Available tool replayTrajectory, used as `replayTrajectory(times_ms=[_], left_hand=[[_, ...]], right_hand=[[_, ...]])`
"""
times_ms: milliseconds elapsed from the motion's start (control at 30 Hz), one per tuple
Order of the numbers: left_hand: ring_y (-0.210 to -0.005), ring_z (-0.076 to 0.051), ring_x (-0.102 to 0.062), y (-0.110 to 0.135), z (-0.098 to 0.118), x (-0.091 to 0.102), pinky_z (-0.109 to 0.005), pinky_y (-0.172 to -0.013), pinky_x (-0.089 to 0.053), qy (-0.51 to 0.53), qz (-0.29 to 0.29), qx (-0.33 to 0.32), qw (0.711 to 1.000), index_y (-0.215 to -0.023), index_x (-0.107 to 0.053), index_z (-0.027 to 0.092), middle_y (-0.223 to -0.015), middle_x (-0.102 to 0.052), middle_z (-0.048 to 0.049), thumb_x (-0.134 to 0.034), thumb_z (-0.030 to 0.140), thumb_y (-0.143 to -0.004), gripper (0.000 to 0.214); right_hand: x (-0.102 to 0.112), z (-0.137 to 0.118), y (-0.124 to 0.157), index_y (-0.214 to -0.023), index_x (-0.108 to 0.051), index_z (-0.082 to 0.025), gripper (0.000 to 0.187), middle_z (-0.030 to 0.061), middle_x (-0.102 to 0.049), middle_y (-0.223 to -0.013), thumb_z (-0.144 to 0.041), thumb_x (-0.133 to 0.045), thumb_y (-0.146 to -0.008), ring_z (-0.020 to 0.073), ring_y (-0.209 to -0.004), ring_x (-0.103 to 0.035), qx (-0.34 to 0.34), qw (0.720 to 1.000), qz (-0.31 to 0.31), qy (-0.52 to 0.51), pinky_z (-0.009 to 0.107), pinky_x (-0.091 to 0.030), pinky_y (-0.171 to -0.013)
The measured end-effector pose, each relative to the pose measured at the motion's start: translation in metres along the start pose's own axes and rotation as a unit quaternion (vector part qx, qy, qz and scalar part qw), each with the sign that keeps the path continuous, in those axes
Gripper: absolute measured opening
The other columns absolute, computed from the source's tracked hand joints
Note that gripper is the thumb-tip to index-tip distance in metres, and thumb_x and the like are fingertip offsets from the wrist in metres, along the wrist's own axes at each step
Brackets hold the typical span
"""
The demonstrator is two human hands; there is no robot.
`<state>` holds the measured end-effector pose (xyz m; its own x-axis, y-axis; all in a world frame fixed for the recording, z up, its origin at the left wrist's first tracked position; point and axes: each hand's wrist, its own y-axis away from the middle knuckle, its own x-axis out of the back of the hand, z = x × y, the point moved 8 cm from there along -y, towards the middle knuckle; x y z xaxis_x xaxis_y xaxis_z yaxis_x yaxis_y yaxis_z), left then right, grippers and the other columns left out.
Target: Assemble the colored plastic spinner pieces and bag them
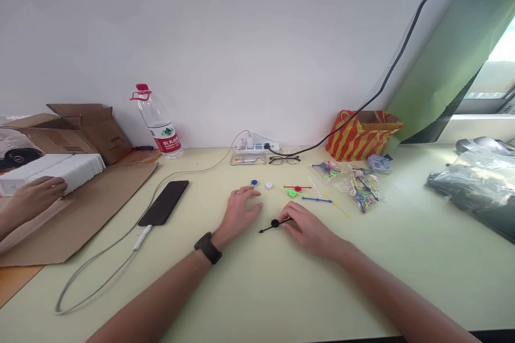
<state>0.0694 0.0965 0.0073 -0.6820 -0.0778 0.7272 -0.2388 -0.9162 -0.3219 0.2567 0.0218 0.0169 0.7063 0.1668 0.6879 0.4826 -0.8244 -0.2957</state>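
Note:
My right hand [302,228] pinches one end of a black arrow-shaped spinner [275,223] with a round disc at its middle; its pointed tip faces left. My left hand [241,209] rests near the tabletop with fingers apart, holding nothing I can see. Just beyond its fingertips lie a small blue disc [254,183] and a white disc [269,186]. Farther right are a red arrow [298,188] with a red disc, a green disc [292,194], a blue arrow [317,199], a yellow arrow [341,209] and a thin white arrow [315,186].
Clear bags of coloured arrows [364,188] lie at right, before a striped bag [362,136]. Glasses [285,160] and a power strip [257,144] sit by the wall. Leftward are a phone [164,202], bottle [164,126], and another person's hand [36,195] at white cards [82,171].

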Motion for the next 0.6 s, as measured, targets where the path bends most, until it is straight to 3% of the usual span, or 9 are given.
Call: replayTrajectory(times_ms=[133,267,433,600], left_hand=[[-0.131,-0.032,-0.053,0.000,-0.001,0.000,-0.052,-0.113,-0.041,-0.001,0.000,-0.002,1.000,-0.112,-0.073,0.026,-0.139,-0.063,-0.0066,-0.067,0.032,-0.088,0.025],[-0.133,-0.032,-0.052,0.000,-0.001,-0.001,-0.052,-0.113,-0.042,-0.005,0.002,-0.007,1.000,-0.111,-0.073,0.026,-0.138,-0.064,-0.0070,-0.067,0.030,-0.088,0.024],[-0.130,-0.032,-0.055,0.000,0.002,-0.001,-0.052,-0.111,-0.042,-0.022,0.002,-0.010,1.000,-0.109,-0.074,0.027,-0.138,-0.064,-0.0060,-0.067,0.029,-0.087,0.023],[-0.132,-0.032,-0.052,0.001,0.001,-0.001,-0.052,-0.113,-0.040,-0.020,0.001,0.005,1.000,-0.109,-0.074,0.027,-0.139,-0.063,-0.0048,-0.066,0.028,-0.087,0.022]], right_hand=[[0.005,0.008,-0.002,-0.095,-0.058,-0.023,0.012,0.0059,-0.064,-0.101,-0.017,-0.048,-0.099,0.0212,-0.093,-0.062,-0.013,0.999,0.032,0.016,0.036,-0.053,-0.081],[0.014,0.007,-0.002,-0.108,-0.061,-0.023,0.016,0.0076,-0.066,-0.105,-0.021,-0.047,-0.102,0.0220,-0.095,-0.063,-0.013,0.998,0.061,0.013,0.037,-0.054,-0.085],[-0.003,-0.031,0.003,-0.137,-0.061,-0.028,0.035,0.0089,-0.062,-0.137,-0.029,-0.051,-0.104,0.0234,-0.130,-0.052,0.080,0.996,-0.038,0.000,0.042,-0.044,-0.112],[-0.026,-0.051,0.009,-0.146,-0.058,-0.036,0.043,0.0043,-0.047,-0.159,-0.039,-0.054,-0.104,0.0263,-0.145,-0.039,0.098,0.985,-0.132,0.044,0.048,-0.033,-0.121]])
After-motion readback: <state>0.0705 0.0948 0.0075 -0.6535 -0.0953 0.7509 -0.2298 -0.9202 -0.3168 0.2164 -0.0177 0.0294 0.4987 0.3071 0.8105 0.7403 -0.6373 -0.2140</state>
